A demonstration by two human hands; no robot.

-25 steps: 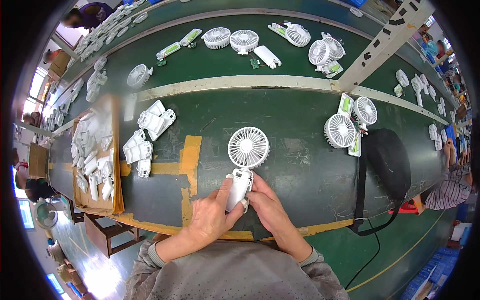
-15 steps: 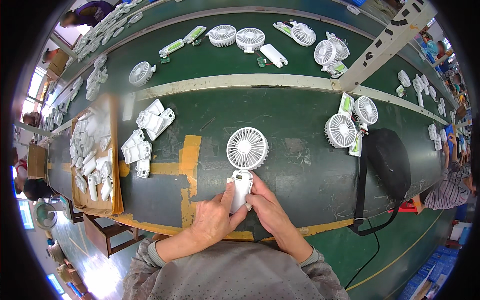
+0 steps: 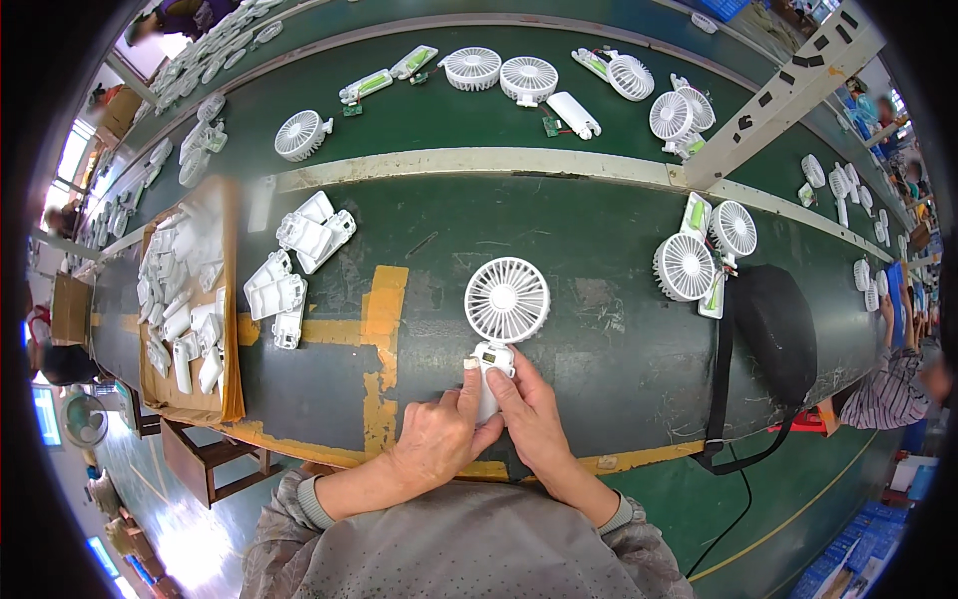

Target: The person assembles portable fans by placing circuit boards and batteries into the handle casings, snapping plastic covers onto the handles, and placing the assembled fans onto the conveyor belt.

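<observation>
The left hand [image 3: 439,436] and right hand [image 3: 529,414] clamp their fingers on the handle of the white handheld fan [image 3: 502,319], which lies flat on the green workbench [image 3: 599,260], just beside yellow tape [image 3: 384,329].

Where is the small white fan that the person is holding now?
In the head view, the white handheld fan lies at table centre, handle between the left hand and right hand, just right of the yellow tape.
</observation>
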